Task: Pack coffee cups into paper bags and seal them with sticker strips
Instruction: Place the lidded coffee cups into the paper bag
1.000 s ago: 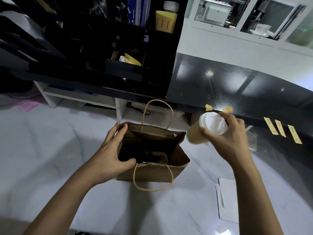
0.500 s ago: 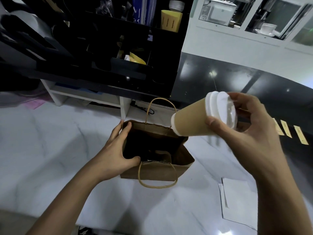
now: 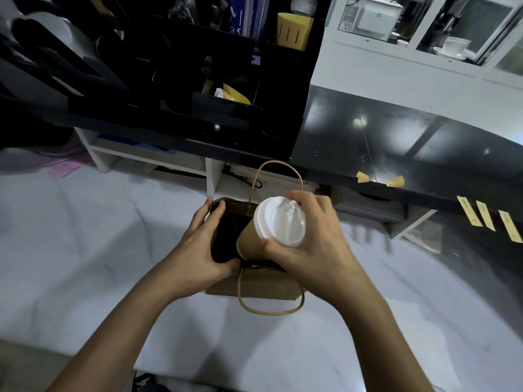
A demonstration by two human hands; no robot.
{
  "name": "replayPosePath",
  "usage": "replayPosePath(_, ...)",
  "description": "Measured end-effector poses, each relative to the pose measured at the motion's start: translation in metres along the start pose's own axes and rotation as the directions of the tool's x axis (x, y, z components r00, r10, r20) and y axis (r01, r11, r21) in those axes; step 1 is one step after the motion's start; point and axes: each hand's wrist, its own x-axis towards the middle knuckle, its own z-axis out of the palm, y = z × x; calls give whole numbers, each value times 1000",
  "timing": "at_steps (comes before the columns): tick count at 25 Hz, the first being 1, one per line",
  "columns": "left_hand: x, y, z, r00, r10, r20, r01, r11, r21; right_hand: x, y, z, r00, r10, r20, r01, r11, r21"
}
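A brown paper bag (image 3: pixel 263 287) with twine handles stands open on the white marble counter (image 3: pixel 70 250). My left hand (image 3: pixel 198 250) grips the bag's left rim, thumb on the near edge, holding the mouth open. My right hand (image 3: pixel 314 250) grips a tan coffee cup (image 3: pixel 249 241) by its white lid (image 3: pixel 280 220). The cup is tilted, its base dipping into the bag's mouth. Yellow sticker strips (image 3: pixel 485 216) hang off the edge of the black raised counter at the right. The bag's inside is dark and hidden.
A black organiser (image 3: pixel 198 80) with compartments stands behind the bag on the black counter (image 3: pixel 396 142). Two small yellow scraps (image 3: pixel 379 179) lie near that counter's edge. White cabinets with glass doors fill the upper right.
My right hand has carried the cup from up at the right down and left over the bag, so its base now enters the mouth. My left hand has kept its hold on the rim.
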Motion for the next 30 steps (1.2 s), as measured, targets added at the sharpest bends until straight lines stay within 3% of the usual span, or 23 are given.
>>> replayPosePath(8,-5,1,1,1000,9,4,-9,1000,0,8,25,4,998,-14,66,26,984,-177)
replayPosePath(12,-6,2,1,1000,0,17,0,1000,-5,10,35,-1,984,18,178,35,955,-293)
replayPosePath(17,-6,1,2,1000,15,20,-15,1000,24,26,31,0,951,74,299,75,886,-458)
replayPosePath(21,-8,0,1,999,22,29,-23,1000,11,38,25,12,947,78,312,138,778,-613)
replayPosePath(30,-12,3,1,999,9,34,-9,1000,5,47,31,39,939,56,339,224,649,-727)
